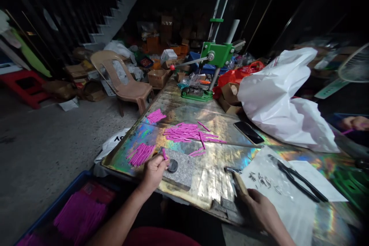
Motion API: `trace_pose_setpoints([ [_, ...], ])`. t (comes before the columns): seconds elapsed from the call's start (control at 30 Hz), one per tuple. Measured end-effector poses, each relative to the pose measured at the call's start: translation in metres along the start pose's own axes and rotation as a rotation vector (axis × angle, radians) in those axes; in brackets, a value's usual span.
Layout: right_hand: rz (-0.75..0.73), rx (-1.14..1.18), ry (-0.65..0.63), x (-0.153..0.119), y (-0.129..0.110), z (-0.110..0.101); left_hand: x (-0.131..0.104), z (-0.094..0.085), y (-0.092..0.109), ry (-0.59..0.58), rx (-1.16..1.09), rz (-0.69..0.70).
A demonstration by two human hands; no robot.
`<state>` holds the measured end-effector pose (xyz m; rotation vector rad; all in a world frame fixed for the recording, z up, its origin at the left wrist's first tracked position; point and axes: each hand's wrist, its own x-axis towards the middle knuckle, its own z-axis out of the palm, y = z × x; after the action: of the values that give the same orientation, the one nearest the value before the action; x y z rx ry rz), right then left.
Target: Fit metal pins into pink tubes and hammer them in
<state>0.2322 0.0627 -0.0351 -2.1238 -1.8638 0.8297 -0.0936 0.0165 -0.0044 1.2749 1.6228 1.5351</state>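
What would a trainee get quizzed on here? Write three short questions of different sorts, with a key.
1. True or false: the left hand holds a pink stick upright over the round metal piece on the grey stone block.
2. Which tool does the right hand grip? A. pliers B. hammer C. phone
3. Fill in: the black pliers lie on a sheet of white ______.

Key
1. True
2. B
3. Paper
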Motion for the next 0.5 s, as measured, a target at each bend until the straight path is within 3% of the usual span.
trace_pose_setpoints([
  [0.17, -0.018, 0.61, -0.167, -0.018, -0.035, -0.013, 0.002, -0.004, 0.013, -0.125, 0.178, 0.162],
  [0.27, -0.088, 0.841, -0.273, -0.037, -0.067, -0.016, 0.004, -0.005, 0.021, -0.166, 0.23, 0.211],
  [0.4, -0.19, 0.902, -0.357, -0.057, -0.101, -0.013, 0.004, -0.004, 0.022, -0.162, 0.279, 0.254],
  [0.5, -0.332, 0.74, -0.386, -0.061, -0.12, -0.011, 0.004, -0.004, 0.02, -0.166, 0.337, 0.305],
])
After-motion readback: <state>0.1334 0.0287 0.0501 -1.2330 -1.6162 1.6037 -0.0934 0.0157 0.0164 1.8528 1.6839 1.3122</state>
